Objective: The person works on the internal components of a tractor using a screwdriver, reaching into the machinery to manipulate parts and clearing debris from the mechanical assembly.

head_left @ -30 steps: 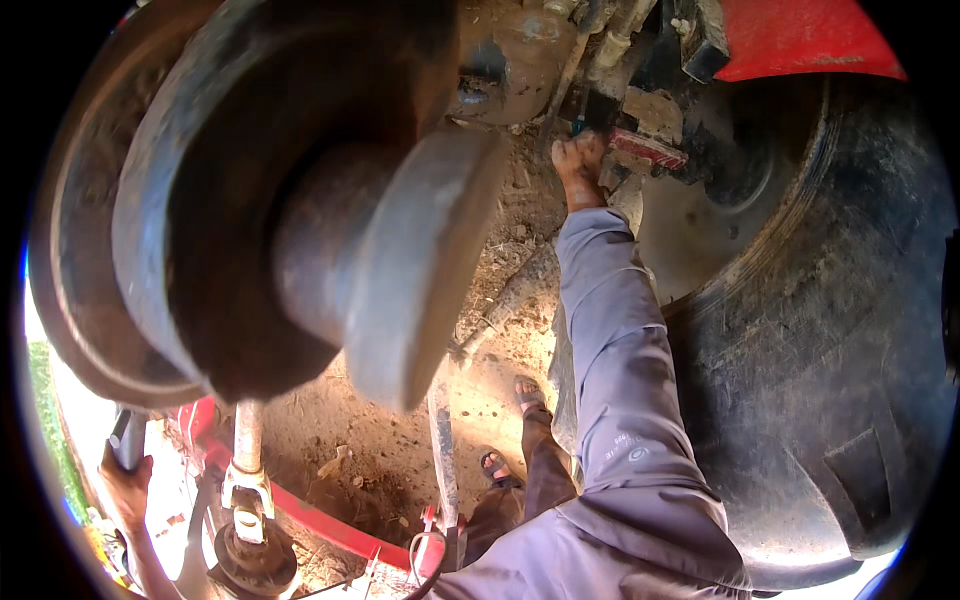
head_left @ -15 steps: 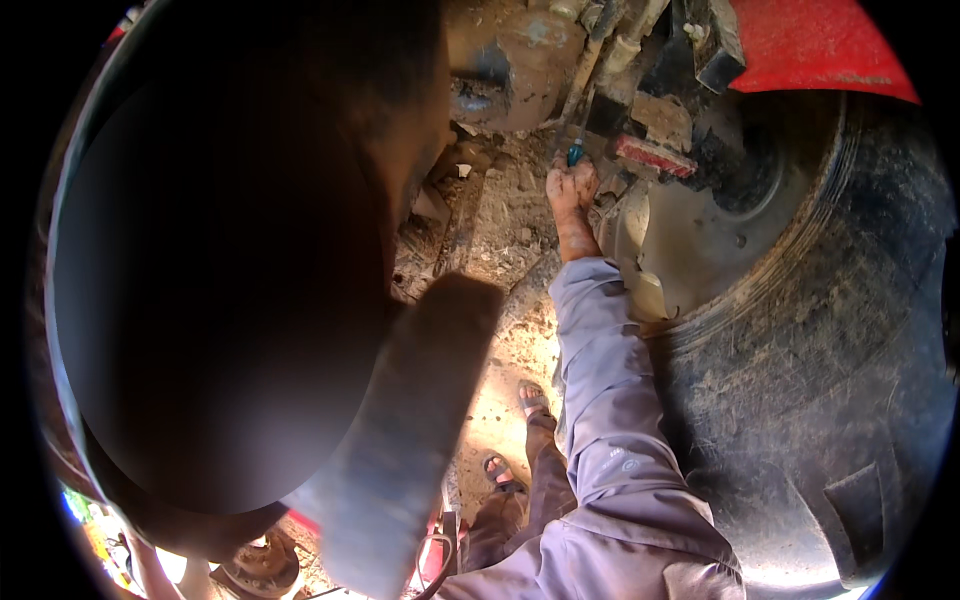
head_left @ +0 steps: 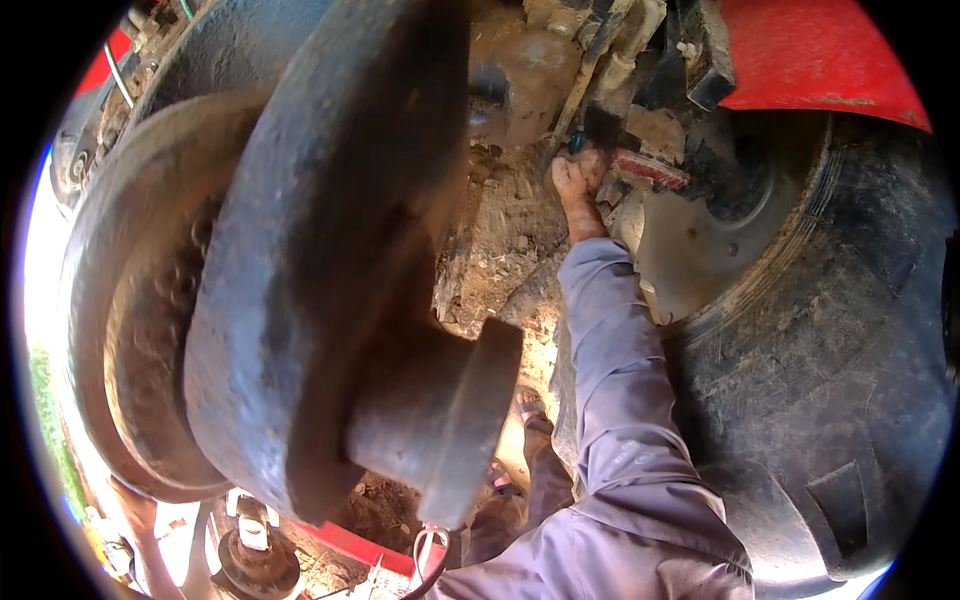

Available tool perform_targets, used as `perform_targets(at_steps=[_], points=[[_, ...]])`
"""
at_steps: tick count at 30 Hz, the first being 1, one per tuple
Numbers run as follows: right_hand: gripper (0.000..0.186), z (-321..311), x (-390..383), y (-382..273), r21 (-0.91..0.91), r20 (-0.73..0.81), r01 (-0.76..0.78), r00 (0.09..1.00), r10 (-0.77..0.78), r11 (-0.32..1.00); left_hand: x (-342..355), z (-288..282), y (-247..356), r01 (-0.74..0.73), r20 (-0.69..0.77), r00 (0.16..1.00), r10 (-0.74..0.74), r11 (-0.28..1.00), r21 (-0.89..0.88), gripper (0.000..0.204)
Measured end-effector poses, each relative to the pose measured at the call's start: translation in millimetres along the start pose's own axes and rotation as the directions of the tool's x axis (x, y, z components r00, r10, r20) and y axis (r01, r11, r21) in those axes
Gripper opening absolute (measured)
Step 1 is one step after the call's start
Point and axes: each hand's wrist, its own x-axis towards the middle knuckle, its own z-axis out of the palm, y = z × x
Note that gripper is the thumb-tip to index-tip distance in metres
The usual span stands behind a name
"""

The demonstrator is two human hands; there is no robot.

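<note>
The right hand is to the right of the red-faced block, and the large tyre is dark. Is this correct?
Not quite: in the head view, the right hand is to the left of the red-faced block. The large tyre is indeed dark.

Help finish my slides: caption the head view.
Right hand beside a red block, rounded metal parts at left and a large black tyre at right.

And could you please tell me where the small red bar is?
In the head view, the red bar sits upper right of centre, just right of the right hand.
</note>
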Motion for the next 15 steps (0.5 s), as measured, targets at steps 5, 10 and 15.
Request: perform_targets(at_steps=[5, 10, 15], points=[[0.027, -10, -56, -35, 0.193, -0.113, -0.156, 0.977, 0.18, 0.969, -5, 7, -18, -0.051, -0.073, 0.996, 0.054, 0.998, 0.036, 0.047], [0.025, -22, -124, -25, 0.101, 0.057, -0.226, 0.974, 0.221, 0.969, 0, 0, 4, 0.046, 0.008, 0.999, -0.046, 0.997, -0.064, 0.046], [0.021, -26, -171, -18, 0.14, 0.077, -0.198, 0.979, 0.188, 0.97, 8, -10, 35, 0.127, 0.037, 0.992, -0.122, 0.974, -0.187, 0.03]])
